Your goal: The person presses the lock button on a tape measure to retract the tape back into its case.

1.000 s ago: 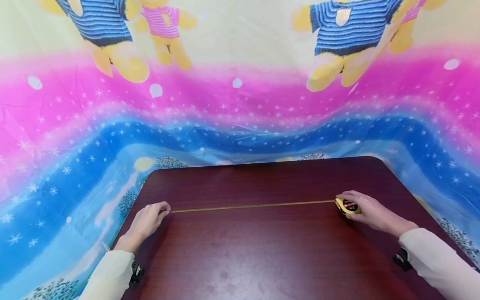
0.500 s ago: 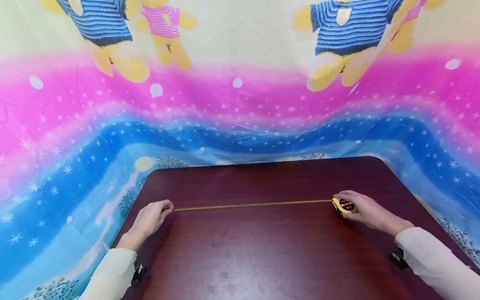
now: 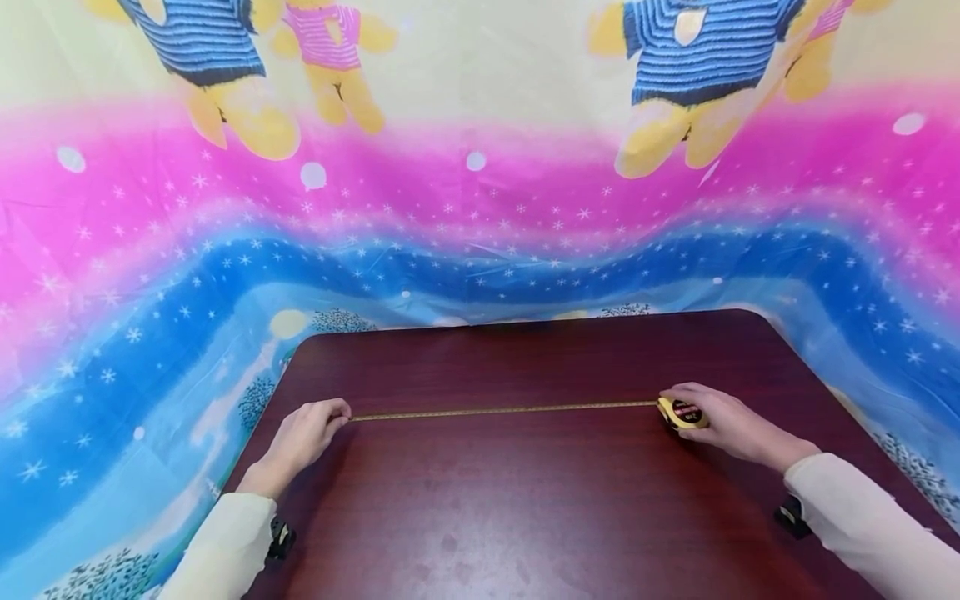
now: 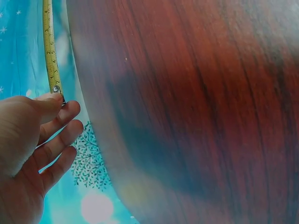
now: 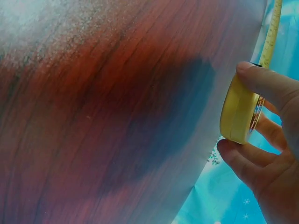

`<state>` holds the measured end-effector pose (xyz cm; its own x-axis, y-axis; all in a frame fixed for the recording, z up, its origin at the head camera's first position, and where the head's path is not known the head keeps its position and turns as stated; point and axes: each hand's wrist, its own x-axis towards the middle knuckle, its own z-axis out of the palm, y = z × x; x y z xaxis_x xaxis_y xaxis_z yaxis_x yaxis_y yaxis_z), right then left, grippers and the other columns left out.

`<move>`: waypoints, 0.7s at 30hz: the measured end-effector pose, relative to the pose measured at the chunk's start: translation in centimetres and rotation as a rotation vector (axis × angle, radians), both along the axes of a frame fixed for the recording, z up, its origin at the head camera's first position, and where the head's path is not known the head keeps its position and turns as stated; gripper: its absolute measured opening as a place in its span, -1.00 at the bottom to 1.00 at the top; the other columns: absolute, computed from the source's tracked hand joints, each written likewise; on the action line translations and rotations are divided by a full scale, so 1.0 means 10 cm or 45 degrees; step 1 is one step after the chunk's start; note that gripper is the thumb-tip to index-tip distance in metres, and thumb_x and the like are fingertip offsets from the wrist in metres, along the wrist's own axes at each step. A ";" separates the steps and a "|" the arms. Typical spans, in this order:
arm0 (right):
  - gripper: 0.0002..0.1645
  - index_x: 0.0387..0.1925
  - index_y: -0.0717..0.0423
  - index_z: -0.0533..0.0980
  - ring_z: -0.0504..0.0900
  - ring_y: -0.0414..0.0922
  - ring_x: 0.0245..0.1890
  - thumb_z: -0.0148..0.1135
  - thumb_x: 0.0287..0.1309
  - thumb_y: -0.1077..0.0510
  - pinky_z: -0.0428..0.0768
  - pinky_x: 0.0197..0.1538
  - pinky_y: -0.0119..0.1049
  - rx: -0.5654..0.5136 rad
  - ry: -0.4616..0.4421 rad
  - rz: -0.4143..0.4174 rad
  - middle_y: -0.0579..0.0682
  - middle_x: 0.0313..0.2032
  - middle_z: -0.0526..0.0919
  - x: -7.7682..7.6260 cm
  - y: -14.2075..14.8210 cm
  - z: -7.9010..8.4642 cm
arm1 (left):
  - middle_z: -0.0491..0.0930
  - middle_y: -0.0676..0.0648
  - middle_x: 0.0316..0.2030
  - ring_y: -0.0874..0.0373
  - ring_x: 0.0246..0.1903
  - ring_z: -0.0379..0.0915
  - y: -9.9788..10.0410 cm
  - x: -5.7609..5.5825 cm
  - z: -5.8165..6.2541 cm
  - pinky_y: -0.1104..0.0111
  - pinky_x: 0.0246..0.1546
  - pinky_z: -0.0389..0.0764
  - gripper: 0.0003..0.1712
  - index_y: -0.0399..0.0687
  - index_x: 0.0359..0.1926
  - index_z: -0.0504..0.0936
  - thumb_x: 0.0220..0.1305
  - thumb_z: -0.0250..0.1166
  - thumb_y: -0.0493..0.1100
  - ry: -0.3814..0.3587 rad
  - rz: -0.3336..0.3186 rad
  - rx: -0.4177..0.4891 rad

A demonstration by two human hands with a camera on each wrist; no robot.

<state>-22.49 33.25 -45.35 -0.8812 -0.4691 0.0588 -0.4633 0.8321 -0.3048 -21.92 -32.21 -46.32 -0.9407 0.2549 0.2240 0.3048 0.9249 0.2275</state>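
Note:
My right hand (image 3: 731, 423) grips the yellow and black case of a tape measure (image 3: 681, 413) at the right side of the table. From the case a yellow blade (image 3: 502, 410) runs nearly straight across to my left hand (image 3: 303, 437). In the left wrist view, thumb and forefinger pinch the metal hook end of the blade (image 4: 52, 65), and the other fingers (image 4: 58, 140) are loosely bent. The right wrist view shows the case (image 5: 237, 109) on edge between thumb and fingers, with the blade (image 5: 271, 39) leaving at the top.
Under both hands lies a dark red-brown wooden table (image 3: 480, 500) with rounded far corners. A printed cloth (image 3: 465, 208) with bears and snowflakes hangs behind and along both sides. Each wrist carries a small black device, such as the left wrist camera (image 3: 281, 539).
The hands have come slightly closer together: the left has shifted a little right, the right with the case a little left. The stretched blade between them is somewhat shorter.

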 end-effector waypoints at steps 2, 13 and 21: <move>-0.27 0.34 0.16 0.45 0.55 0.18 0.18 0.46 0.13 0.15 0.59 0.10 0.14 0.001 0.003 0.007 0.25 0.25 0.52 0.00 -0.01 0.01 | 0.71 0.05 -0.33 0.16 -0.36 0.60 0.02 -0.01 0.00 0.09 -0.24 0.64 -0.93 0.02 -0.22 0.70 0.37 0.31 -0.25 0.000 0.000 -0.002; -0.26 0.35 0.16 0.44 0.55 0.19 0.19 0.46 0.14 0.13 0.58 0.13 0.17 0.007 -0.019 0.009 0.26 0.25 0.52 -0.01 -0.04 0.03 | 0.74 0.00 -0.30 0.15 -0.36 0.61 0.13 -0.07 0.01 0.10 -0.23 0.65 -0.94 0.00 -0.20 0.71 0.37 0.31 -0.22 -0.022 -0.008 -0.020; -0.25 0.35 0.16 0.43 0.55 0.21 0.20 0.46 0.15 0.12 0.58 0.14 0.18 0.018 -0.033 0.013 0.28 0.26 0.51 -0.03 -0.07 0.05 | 0.74 0.01 -0.31 0.17 -0.38 0.59 0.15 -0.07 0.02 0.11 -0.26 0.64 -0.95 0.00 -0.22 0.70 0.37 0.32 -0.21 -0.023 -0.005 -0.024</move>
<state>-22.77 32.55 -44.86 -0.8773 -0.4790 0.0296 -0.4642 0.8315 -0.3051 -22.61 -30.68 -46.16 -0.9435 0.2629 0.2019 0.3046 0.9277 0.2158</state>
